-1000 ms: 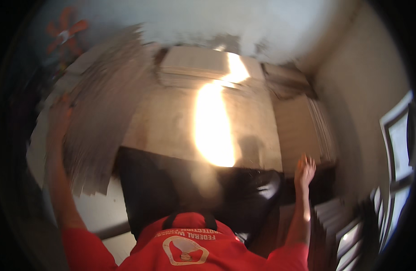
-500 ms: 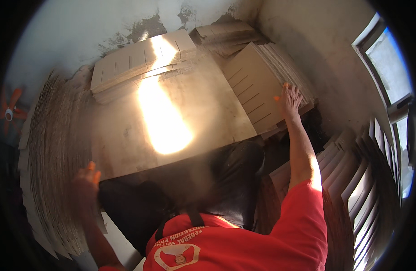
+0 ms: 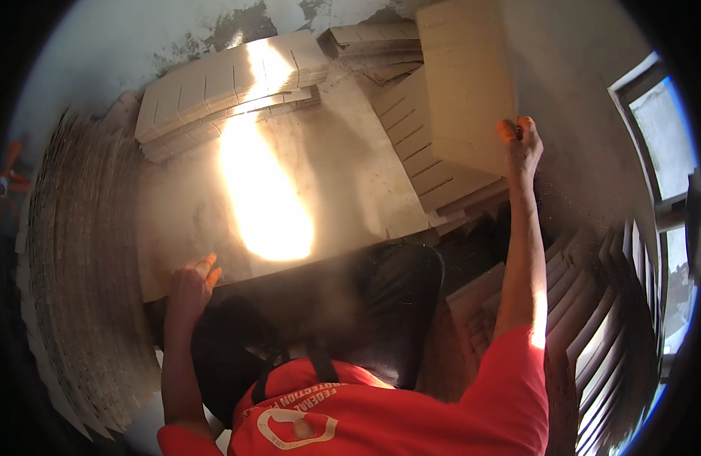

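My right hand (image 3: 524,143) is closed on the near right edge of a plain cardboard sheet (image 3: 468,83), which stands tilted up. Beneath it lies a stack of slotted cardboard sheets (image 3: 411,140) at the table's right side, partly hidden by the raised sheet. My left hand (image 3: 192,285) is at the near left edge of the table (image 3: 350,182), its thumb and forefinger apart and nothing seen in them. Orange coverings show on fingers of both hands.
Slotted cardboard stacks (image 3: 214,83) lie at the table's far side, with another pile (image 3: 373,36) behind. A tall cardboard stack (image 3: 80,251) stands at the left, and fanned sheets (image 3: 594,319) at the lower right. Bright sunlight crosses the tabletop. A window (image 3: 658,137) is at the right.
My right hand has taken hold of a cardboard sheet and tilted it up off the right stack. My left hand has moved right, from beside the left stack to the table's edge.
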`<state>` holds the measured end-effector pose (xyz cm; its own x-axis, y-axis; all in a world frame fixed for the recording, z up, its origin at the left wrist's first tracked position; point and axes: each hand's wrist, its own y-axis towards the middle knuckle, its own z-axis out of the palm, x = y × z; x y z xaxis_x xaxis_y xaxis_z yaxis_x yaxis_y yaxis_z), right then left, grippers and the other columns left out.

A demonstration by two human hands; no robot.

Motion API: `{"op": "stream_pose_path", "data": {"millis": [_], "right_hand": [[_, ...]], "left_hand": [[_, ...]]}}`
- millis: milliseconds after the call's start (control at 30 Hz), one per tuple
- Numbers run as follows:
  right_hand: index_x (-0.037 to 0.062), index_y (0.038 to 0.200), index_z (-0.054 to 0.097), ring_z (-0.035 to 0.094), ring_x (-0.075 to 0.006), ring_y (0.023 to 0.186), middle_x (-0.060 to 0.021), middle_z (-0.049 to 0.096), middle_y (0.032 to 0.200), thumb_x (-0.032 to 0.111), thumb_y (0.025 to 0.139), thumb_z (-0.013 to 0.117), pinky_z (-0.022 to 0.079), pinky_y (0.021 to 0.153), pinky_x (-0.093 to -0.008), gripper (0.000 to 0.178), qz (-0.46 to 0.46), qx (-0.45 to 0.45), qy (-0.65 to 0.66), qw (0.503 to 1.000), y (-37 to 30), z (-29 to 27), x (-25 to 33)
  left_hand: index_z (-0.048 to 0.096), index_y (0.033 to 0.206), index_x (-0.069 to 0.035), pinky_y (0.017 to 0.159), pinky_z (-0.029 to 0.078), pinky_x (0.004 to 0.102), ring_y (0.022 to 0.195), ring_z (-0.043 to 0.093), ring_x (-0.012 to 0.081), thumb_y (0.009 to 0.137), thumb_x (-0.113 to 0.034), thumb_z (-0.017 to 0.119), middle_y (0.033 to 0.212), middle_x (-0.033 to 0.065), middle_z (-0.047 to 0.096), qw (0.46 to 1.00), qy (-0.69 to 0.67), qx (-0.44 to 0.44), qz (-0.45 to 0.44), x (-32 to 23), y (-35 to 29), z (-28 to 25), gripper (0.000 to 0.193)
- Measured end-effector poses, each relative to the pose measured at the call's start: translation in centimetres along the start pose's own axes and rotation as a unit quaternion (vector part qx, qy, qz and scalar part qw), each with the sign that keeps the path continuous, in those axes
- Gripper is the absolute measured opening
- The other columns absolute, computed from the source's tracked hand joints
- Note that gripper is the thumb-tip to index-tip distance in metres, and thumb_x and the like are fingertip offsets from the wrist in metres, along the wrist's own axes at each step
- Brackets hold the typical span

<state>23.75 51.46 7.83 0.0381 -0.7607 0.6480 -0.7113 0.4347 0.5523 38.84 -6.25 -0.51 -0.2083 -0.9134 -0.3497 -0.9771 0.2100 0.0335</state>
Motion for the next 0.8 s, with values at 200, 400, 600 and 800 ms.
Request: {"op": "stream_pose_path", "data": {"millis": [200, 400, 600, 800], "right_hand": [[0.0019, 0.106, 0.063, 0.058, -0.0108, 0.085, -0.0019, 0.064, 0.095, 0.002, 0.082, 0.074, 0.048, 0.084, -0.0255, 0.026, -0.029, -0.126, 0.351, 0.927, -3.8, 4.5, 6.5], [-0.0004, 0.097, 0.065, 0.061, -0.0115, 0.084, -0.0042, 0.067, 0.093, -0.004, 0.074, 0.079, 0.052, 0.082, -0.0279, 0.026, 0.044, 0.026, 0.504, 0.862, -6.7, 12.1, 8.5], [0.0085, 0.071, 0.065, 0.032, -0.0024, 0.047, 0.0069, 0.055, 0.063, 0.012, 0.076, 0.082, 0.025, 0.043, -0.0205, 0.018, 0.088, -0.064, 0.437, 0.893, -5.7, 15.4, 11.9], [0.0060, 0.074, 0.065, 0.027, -0.0012, 0.042, 0.0070, 0.043, 0.058, 0.016, 0.084, 0.077, 0.019, 0.037, -0.0204, 0.018, 0.151, 0.024, 0.317, 0.936, -7.0, 16.3, 11.0]], "left_hand": [[0.065, 0.115, -0.002, 0.075, 0.052, 0.0431, 0.087, 0.065, 0.0358, 0.082, -0.010, 0.071, 0.097, 0.0189, 0.068, 0.996, -0.033, -0.077, 0.041, -0.6, 8.2, 1.1, 0.034], [0.057, 0.126, -0.005, 0.088, 0.049, 0.0407, 0.107, 0.056, 0.0321, 0.083, -0.010, 0.071, 0.116, 0.0140, 0.063, 0.987, -0.018, -0.137, 0.081, 0.3, 19.3, 0.5, 0.046], [0.046, 0.140, -0.007, 0.107, 0.038, 0.0426, 0.133, 0.039, 0.0330, 0.087, -0.013, 0.067, 0.142, 0.0137, 0.046, 0.977, 0.016, -0.183, 0.105, 1.3, 30.5, 2.0, 0.057], [0.028, 0.149, -0.005, 0.115, 0.027, 0.0476, 0.142, 0.026, 0.0339, 0.092, -0.013, 0.058, 0.152, 0.0156, 0.030, 0.972, 0.191, -0.122, 0.066, -0.9, 38.2, 4.7, 0.065]]}}
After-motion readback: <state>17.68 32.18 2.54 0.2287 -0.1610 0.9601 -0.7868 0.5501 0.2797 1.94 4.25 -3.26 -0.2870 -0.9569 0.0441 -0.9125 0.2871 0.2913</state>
